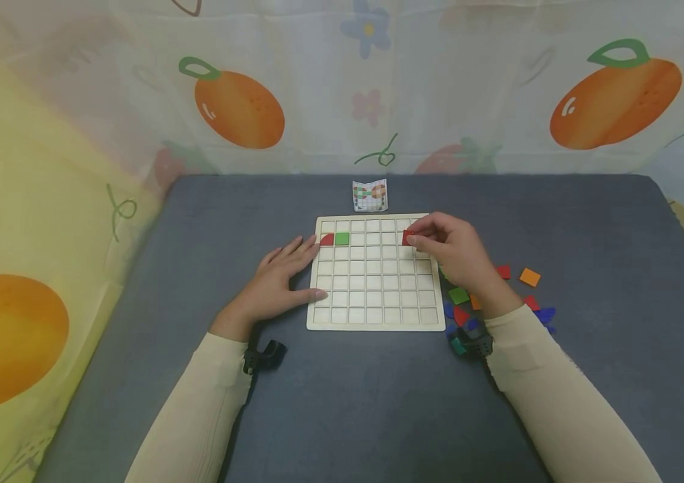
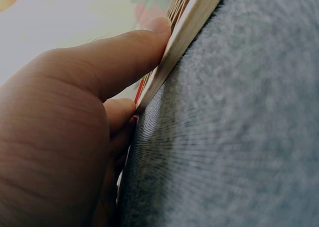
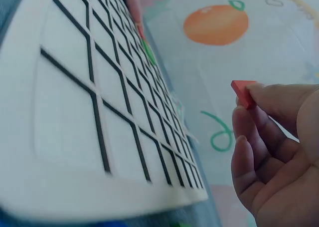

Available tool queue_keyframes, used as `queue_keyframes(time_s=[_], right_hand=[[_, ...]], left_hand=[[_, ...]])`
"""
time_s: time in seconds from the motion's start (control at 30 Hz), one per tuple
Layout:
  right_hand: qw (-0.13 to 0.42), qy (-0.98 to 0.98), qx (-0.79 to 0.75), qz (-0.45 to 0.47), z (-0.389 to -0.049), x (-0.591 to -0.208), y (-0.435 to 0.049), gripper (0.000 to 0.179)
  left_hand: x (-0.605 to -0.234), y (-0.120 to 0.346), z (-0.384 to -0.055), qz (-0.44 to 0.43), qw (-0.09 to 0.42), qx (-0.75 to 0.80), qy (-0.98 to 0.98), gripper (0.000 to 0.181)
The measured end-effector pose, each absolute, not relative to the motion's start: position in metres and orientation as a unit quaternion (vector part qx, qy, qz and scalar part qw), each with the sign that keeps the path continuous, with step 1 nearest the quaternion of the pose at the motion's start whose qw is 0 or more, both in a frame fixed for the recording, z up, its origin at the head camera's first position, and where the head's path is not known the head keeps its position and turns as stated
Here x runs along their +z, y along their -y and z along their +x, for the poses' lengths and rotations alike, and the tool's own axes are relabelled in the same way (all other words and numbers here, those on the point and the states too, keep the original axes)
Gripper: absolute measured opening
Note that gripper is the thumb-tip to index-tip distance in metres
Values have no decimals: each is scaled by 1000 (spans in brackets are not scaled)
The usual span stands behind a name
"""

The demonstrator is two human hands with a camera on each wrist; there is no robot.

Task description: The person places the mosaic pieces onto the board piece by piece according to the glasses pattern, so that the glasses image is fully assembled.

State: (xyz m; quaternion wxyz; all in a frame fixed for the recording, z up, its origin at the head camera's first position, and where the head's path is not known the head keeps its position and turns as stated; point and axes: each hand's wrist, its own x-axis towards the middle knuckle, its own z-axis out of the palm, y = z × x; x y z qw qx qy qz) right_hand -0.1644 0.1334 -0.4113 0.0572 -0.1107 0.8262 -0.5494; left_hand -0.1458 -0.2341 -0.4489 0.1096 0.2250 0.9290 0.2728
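Observation:
A pale wooden grid board [image 1: 374, 323] lies flat on the table. In its second row from the top, at the left, sit a red curved-edge piece [image 1: 327, 239] and a green square tile [image 1: 342, 239]. My left hand [image 1: 275, 285] steadies the board's left edge, fingers extended against its side and thumb [image 2: 124, 52] on the rim. Between thumb and fingertips my right hand [image 1: 453, 251] pinches a red tile [image 3: 242, 91] above the upper right of the grid. The fingers hide part of that tile, so its full outline cannot be told.
Loose red, orange, green and blue pieces are scattered right of the board, among them an orange tile [image 1: 530, 277] and a green tile [image 1: 458, 296]; the right forearm covers some. A small printed pattern card [image 1: 370, 196] lies behind the board. A fruit-patterned curtain [image 1: 317, 80] hangs behind the table.

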Motion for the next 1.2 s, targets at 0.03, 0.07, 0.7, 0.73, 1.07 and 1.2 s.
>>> queue_keyframes(time_s=[0.03,0.07,0.7,0.73,1.07,1.2], right_hand=[[57,-825,-552,-110,-165,-412,-130,17],[57,-823,-554,-109,-166,-413,-127,15],[110,-849,-509,-93,-189,-416,-83,12],[113,-848,-510,-91,-191,-416,-80,12],[113,-857,-496,-84,-204,-419,-54,9],[113,-870,-473,-81,-206,-424,-47,9]], left_hand=[[-449,234,-146,224,110,272,-929,99],[-449,234,-146,224,110,271,-930,99],[-449,233,-147,222,111,267,-931,98],[-448,233,-147,223,110,268,-931,98],[-443,234,-148,219,109,268,-932,99],[-444,233,-147,216,111,266,-933,99]])
